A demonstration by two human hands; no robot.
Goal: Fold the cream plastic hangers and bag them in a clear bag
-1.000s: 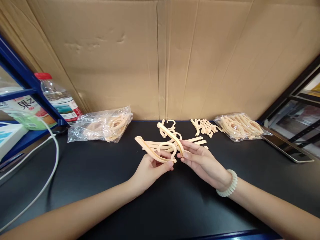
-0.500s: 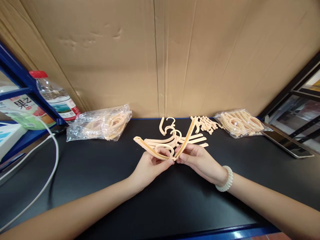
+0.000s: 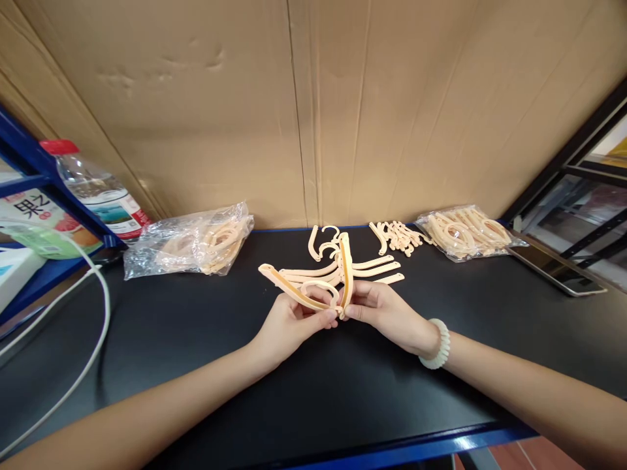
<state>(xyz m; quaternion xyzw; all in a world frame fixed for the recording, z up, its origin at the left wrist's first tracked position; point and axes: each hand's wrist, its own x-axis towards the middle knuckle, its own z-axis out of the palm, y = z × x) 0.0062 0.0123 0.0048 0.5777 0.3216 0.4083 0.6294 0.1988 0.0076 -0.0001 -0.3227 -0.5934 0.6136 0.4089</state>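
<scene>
Between my hands is a peach-coloured folding clothes hanger made of a hook and two curved arms. My left hand (image 3: 298, 323) pinches the left hanger arm (image 3: 289, 285) and the hook (image 3: 321, 285) close to their joint. My right hand (image 3: 386, 313) is closed on the lower end of the right hanger arm (image 3: 347, 267), which stands almost upright. The arms meet at the fingertips, where the joint is partly hidden. Just behind lie more hangers (image 3: 377, 266) with their arms spread, partly covered by my hands and the held hanger.
Small peach parts (image 3: 401, 236) lie in a pile at the back. A clear bag of hanger parts (image 3: 196, 241) is at the left, another bag (image 3: 463, 232) at the right beside a phone (image 3: 558, 264). A water bottle (image 3: 108, 196) and white cable (image 3: 105, 313) are at far left.
The right hanger arm has swung leftward and more upright, folding toward the left arm. Both hands keep their hold. The whole view has shifted slightly.
</scene>
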